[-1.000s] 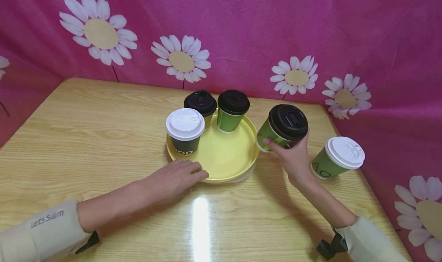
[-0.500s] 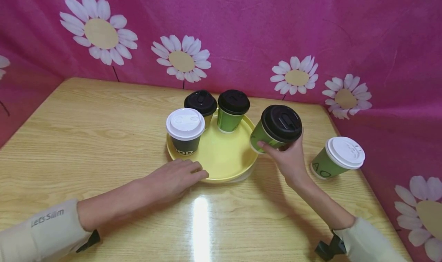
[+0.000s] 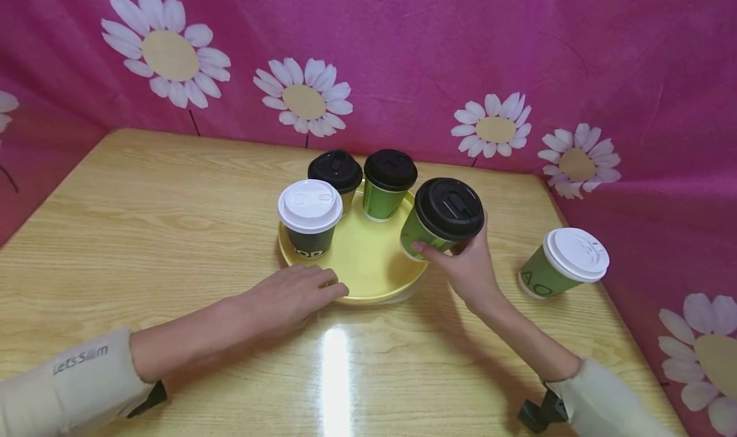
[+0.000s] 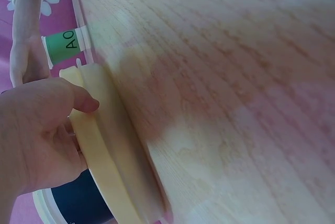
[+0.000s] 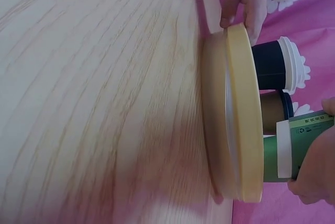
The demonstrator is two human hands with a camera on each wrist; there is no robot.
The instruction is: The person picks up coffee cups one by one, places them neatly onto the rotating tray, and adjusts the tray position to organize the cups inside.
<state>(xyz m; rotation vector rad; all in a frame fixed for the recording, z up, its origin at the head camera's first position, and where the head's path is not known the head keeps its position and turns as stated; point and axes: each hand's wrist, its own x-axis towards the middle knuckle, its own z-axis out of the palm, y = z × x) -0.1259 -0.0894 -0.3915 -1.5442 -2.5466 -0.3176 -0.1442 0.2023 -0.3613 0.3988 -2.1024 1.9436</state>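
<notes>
My right hand [image 3: 473,274] grips a green paper coffee cup [image 3: 423,232] with a black lid, thumb across its near side. The cup tilts slightly over the right part of a round yellow tray [image 3: 368,267]. In the right wrist view its white base [image 5: 283,148] is held apart from the tray's surface. My left hand [image 3: 299,295] holds the tray's near left rim, thumb outside and fingers over the edge. On the tray stand a black cup with a white lid [image 3: 309,210], a brown cup with a black lid [image 3: 336,170] and a smaller green cup [image 3: 382,197] with a black lid.
Another green cup [image 3: 538,276], white-lidded and marked "AO", stands on the wooden table [image 3: 173,232] right of my right hand. The tray rests on a paler round base [image 5: 213,114]. A magenta cloth [image 3: 397,53] with daisies hangs behind the table.
My right hand has carried the green cup leftward, from beside the tray's right rim to over the tray. The left hand stays on the rim, and the other cups have not moved.
</notes>
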